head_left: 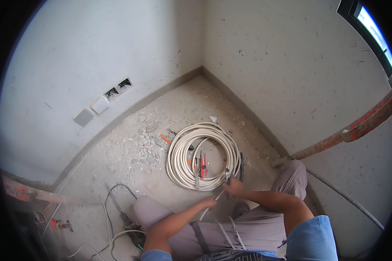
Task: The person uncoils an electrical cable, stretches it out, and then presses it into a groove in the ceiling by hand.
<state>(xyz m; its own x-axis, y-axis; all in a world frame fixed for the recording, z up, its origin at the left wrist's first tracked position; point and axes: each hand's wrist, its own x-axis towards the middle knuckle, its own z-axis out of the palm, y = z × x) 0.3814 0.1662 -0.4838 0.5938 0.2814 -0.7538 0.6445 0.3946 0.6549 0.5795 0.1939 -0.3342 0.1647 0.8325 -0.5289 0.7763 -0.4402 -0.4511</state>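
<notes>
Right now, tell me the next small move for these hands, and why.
I'd probably turn the hand tool down toward the pale cable: the left hand grips that cable, while the right hand grips the tool, which points up over the near edge of the cable coil, away from the left hand. Whether the tool touches the coil is unclear.

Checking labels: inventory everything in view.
cable coil: one, cream, floor centre
small tool: one, red, inside coil
strip: count unclear, orange, at coil
rubble: many, grey, beside coil
power tool: one, dark, lower left
cords: several, black/white, left
open boxes: two, dark, left wall
cover plates: two, pale, left wall
bars: two, red, far sides
window: one, black frame, upper right
held tool: one, dark, at coil
left hand: one, bare, on cable
right hand: one, bare, on held tool
</notes>
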